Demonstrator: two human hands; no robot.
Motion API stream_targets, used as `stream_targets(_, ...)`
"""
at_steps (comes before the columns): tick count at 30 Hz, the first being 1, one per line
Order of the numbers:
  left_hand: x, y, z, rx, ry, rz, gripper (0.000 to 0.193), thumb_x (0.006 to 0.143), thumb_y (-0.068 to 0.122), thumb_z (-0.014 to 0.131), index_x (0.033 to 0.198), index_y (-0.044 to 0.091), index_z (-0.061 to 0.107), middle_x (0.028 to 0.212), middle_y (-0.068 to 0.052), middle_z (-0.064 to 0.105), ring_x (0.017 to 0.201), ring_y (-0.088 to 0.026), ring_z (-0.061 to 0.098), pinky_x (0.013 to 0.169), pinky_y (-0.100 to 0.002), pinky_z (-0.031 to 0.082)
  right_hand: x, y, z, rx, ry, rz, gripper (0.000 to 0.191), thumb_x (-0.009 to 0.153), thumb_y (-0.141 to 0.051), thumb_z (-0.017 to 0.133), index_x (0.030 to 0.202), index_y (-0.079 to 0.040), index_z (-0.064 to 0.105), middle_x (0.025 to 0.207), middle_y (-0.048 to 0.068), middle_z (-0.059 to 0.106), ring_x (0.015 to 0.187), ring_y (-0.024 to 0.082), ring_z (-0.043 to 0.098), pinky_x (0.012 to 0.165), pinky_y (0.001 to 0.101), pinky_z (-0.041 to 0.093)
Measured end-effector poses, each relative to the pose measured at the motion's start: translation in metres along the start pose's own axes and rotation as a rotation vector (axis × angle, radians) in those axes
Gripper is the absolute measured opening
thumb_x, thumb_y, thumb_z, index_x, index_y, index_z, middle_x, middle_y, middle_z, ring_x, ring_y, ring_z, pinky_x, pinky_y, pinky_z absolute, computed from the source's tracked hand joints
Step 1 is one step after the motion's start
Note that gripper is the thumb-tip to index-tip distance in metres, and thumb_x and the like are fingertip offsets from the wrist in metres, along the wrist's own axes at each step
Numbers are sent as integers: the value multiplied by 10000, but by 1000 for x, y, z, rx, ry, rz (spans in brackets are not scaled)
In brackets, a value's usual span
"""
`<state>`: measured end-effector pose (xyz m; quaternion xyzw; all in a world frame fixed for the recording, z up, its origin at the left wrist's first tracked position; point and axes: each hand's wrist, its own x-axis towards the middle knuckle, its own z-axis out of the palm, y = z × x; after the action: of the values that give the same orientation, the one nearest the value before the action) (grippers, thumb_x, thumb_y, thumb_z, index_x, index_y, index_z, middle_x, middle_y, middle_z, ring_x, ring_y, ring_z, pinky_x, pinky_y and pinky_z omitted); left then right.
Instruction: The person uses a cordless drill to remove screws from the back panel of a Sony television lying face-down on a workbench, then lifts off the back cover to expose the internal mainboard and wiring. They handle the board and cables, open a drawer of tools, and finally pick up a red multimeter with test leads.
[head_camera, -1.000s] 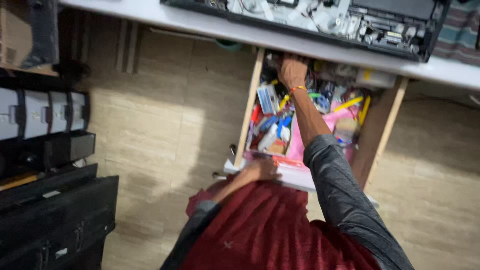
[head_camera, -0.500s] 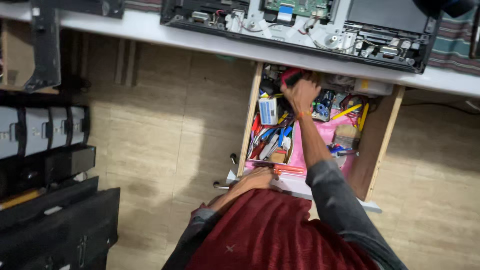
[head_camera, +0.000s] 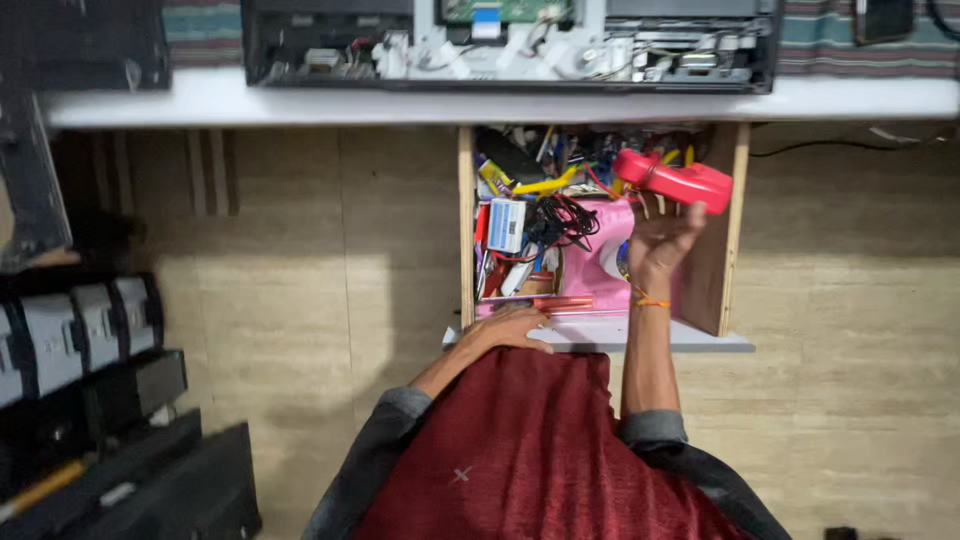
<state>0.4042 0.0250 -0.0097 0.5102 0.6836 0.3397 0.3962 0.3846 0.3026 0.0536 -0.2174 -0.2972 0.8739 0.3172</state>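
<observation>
I see the open wooden drawer (head_camera: 738, 230) pulled out from under the white bench top (head_camera: 300, 100); using it as ref. R hand (head_camera: 662, 238) is up over the drawer's right side, fingers curled partway round the underside of a red plastic tool (head_camera: 672, 180), which sits tilted above the right wall, lifted clear of the clutter. L hand (head_camera: 512, 328) lies flat on the drawer's white front edge (head_camera: 700, 342), near-left corner, fingers spread & relaxed, nothing gripped. Inside the drawer: pink box (head_camera: 592, 262) mid, black cable tangle (head_camera: 562, 218) just behind it, small blue-white box (head_camera: 506, 224) by the left wall. Opened electronics chassis (head_camera: 510, 40) sits on the bench behind the drawer.
</observation>
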Motion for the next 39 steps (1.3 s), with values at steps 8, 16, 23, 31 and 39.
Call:
stream_targets(8, 43, 1, -34, 241, -28, 73, 694, 798, 529, 762, 1304, 79, 612, 1199, -149, 626, 1162, -368, 579, 951, -527, 457, -13, -118, 18, 346, 82, -70, 799, 751, -579, 782, 1351, -82, 606, 1359, 83, 686, 1227, 235, 671, 1097, 422, 495)
stream_targets(16, 94, 11, -52, 460, 252, 168, 683, 688, 230, 794, 1318, 64, 587, 1348, -183, 562, 1275, -384, 497, 1054, -559, 397, -28, -280, -66, 285, -69, -428, 754, 839, -629, 702, 1347, -78, 618, 1274, 64, 650, 1045, 180, 628, 971, 306, 493)
stream_targets(23, 155, 36, -65, 516, 523, 51, 629, 762, 122, 714, 1368, 21, 574, 1386, -206, 559, 1305, -386, 495, 1085, -542, 385, -24, -368, -172, 380, 205, -568, 839, 822, -670, 713, 1357, -37, 583, 1244, 106, 641, 1002, 220, 620, 919, 332, 505)
stream_targets(31, 313, 111, -51, 272, 604, 109, 380, 945, 152, 684, 1290, 9, 615, 1242, -190, 647, 1178, -401, 590, 1019, -500, 451, 117, -475, -259, 349, 276, -652, 922, 708, -575, 863, 1389, -26, 571, 1235, 131, 674, 983, 266, 635, 876, 398, 542)
stream_targets(39, 472, 221, -11, 149, 581, 58, 346, 937, 151, 690, 1262, 40, 643, 1216, -169, 672, 1070, -380, 651, 901, -442, 525, 304, -637, -341, 221, 427, -595, 751, 690, -547, 875, 1275, -175, 587, 1295, 48, 563, 1240, 345, 566, 1002, 572, 508)
